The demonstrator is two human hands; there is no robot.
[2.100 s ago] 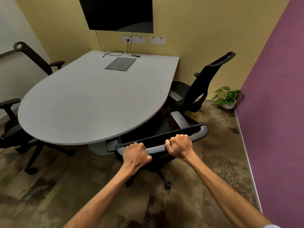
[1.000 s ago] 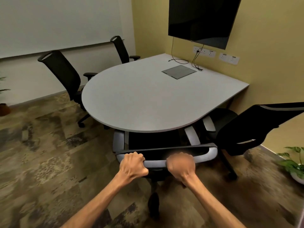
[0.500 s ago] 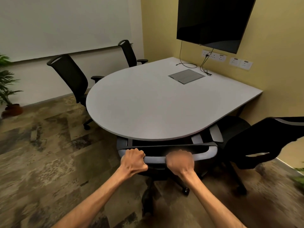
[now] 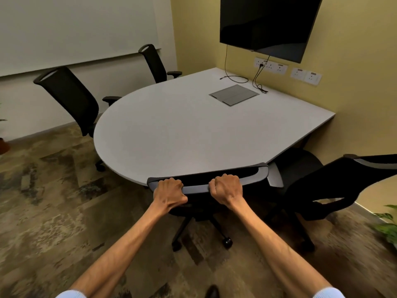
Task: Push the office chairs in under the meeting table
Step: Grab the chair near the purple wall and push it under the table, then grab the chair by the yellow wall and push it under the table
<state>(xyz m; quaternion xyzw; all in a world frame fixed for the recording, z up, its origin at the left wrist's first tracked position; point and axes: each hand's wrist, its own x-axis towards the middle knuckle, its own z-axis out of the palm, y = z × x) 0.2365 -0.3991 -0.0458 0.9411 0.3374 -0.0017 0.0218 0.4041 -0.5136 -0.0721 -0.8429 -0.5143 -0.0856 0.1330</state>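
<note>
A black office chair (image 4: 253,171) stands at the rounded near end of the grey meeting table (image 4: 182,134). Its backrest top touches the table edge and its seat is hidden beneath. My left hand (image 4: 168,193) and my right hand (image 4: 225,189) both grip the top rail of that backrest. A second black chair (image 4: 335,190) sits at the right, its seat partly under the table and its back tilted outward. Two more black chairs, one (image 4: 71,97) at the left and one (image 4: 154,63) further back, stand along the table's left side.
A dark screen (image 4: 266,22) hangs on the yellow wall above sockets (image 4: 270,65), with cables trailing onto the table. A grey cable hatch (image 4: 234,95) is set in the tabletop. A potted plant (image 4: 386,226) stands at the right. Patterned carpet (image 4: 53,211) lies open on the left.
The chair I hold has rolled forward until its seat went under the table and its backrest reached the edge. My view has swung around to the table's rounded end.
</note>
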